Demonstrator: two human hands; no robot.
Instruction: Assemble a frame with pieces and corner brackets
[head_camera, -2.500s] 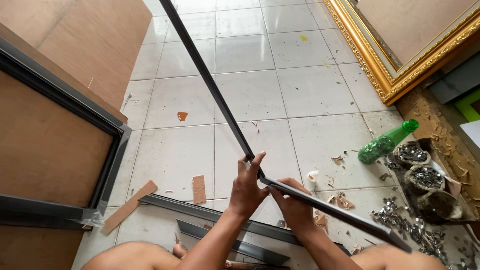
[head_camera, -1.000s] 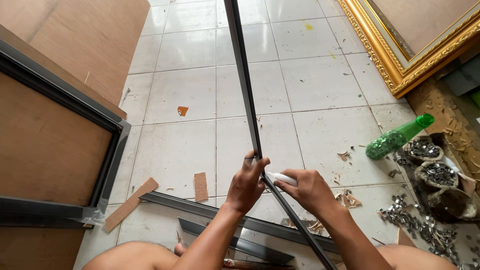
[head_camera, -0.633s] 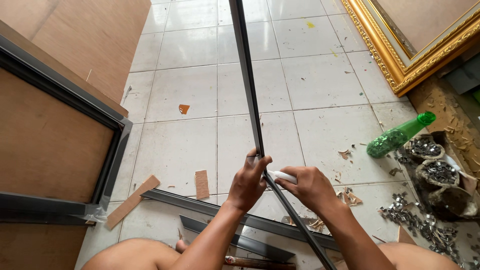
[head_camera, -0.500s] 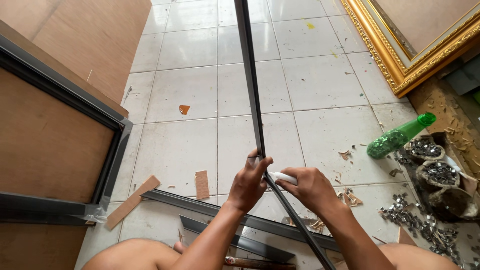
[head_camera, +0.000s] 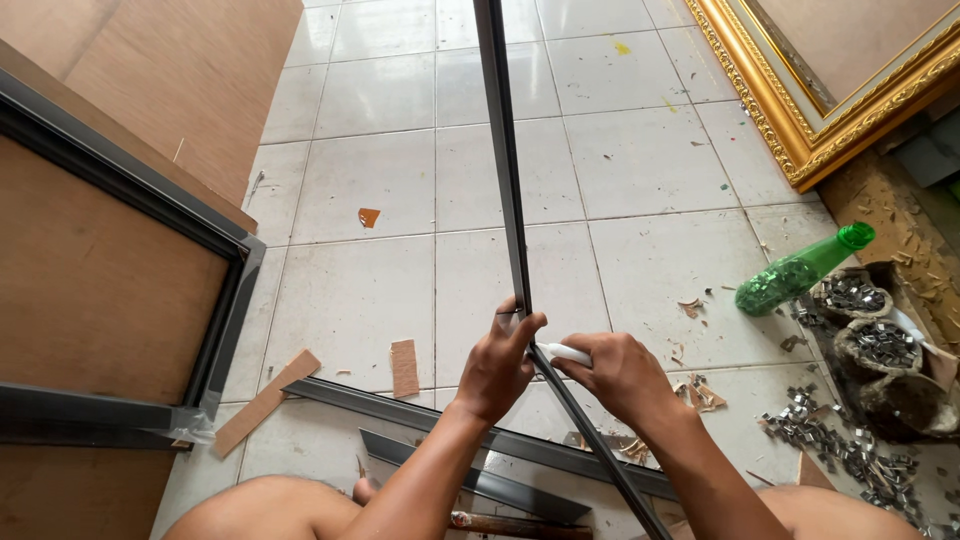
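My left hand (head_camera: 500, 362) grips the corner where two dark grey frame mouldings (head_camera: 503, 170) meet; one piece runs up and away over the floor, the other slants down to the right between my knees. Just right of that joint, my right hand (head_camera: 622, 376) is closed around a small white bottle (head_camera: 566, 352) whose tip points at the corner. Both forearms reach in from the bottom of the view.
A dark-framed board (head_camera: 120, 300) leans at left. Loose grey mouldings (head_camera: 400, 408) and wood scraps (head_camera: 404, 366) lie on the tiled floor. At right are a green bottle (head_camera: 800, 270), bowls of metal clips (head_camera: 880, 345), scattered clips and a gilt frame (head_camera: 800, 110).
The long moulding has swung from a left-leaning slant to nearly straight up the view. My right hand moved from gripping the lower piece to holding the white bottle at the joint.
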